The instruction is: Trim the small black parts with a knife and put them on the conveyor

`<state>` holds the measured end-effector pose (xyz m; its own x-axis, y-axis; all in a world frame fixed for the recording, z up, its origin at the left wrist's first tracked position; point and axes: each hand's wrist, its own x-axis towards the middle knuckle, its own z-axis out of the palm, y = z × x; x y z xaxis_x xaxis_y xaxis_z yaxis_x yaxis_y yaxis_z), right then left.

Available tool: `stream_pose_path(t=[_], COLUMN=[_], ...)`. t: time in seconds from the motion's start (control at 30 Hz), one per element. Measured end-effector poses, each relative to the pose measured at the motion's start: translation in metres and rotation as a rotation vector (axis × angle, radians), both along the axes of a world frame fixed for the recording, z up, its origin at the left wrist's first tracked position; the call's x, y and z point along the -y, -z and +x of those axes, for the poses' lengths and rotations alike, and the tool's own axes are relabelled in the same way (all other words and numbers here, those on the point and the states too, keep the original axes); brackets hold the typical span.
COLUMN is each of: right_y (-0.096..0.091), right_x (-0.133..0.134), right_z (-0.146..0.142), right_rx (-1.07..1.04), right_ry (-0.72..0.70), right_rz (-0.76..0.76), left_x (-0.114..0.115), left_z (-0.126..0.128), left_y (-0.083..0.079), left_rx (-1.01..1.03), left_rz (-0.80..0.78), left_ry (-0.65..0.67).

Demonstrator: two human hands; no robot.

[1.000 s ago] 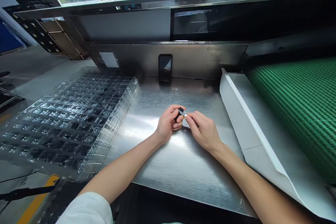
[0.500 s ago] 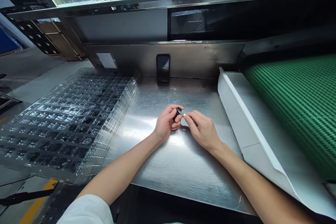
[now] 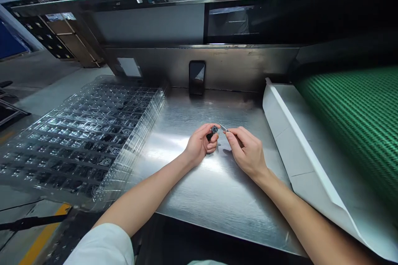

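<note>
- The left hand (image 3: 201, 145) is curled closed around a small round black part (image 3: 214, 129), pinched between thumb and fingers with its ribbed face turned up toward the camera.
- The right hand (image 3: 247, 153) is closed in a pinch on a thin silvery tool (image 3: 223, 128); whether it is tweezers or a pick is too small to tell.
- The tool's tip stands just beside the black part, on its right; whether they touch cannot be told.
- Both hands hover low over the steel bench (image 3: 199, 190), about its middle, with the part held above the bench, not lying on it.
- Left of the part, a stack of clear plastic trays (image 3: 83, 140) covers the bench's left end; many pockets hold similar dark round parts.
- Behind the part, a dark phone (image 3: 197, 77) leans upright against the bench's back wall.
- Right of the part, a white angled guard (image 3: 292, 140) borders the bench, and beyond it lies a green ribbed belt (image 3: 357, 124).
</note>
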<state>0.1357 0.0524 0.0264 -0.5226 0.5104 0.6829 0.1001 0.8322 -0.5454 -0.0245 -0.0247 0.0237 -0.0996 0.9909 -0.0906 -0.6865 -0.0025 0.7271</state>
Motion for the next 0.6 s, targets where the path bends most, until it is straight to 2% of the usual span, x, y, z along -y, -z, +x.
stream_pose_path(t=[0.1,0.33,0.6], right_y=[0.0,0.006,0.019], right_x=[0.002,0.005,0.005], right_z=[-0.001,-0.005,-0.011], right_rx=[-0.026,-0.004,0.112], right_ry=[-0.008,-0.006,0.041], right_rz=[0.004,0.039,0.136], left_x=[0.0,-0.003,-0.002], left_z=[0.001,0.003,0.012], left_y=[0.001,-0.001,0.001], left_rx=[0.02,0.093,0.157], left_rz=[-0.024,-0.107,-0.124], left_ry=[-0.015,-0.199,-0.174])
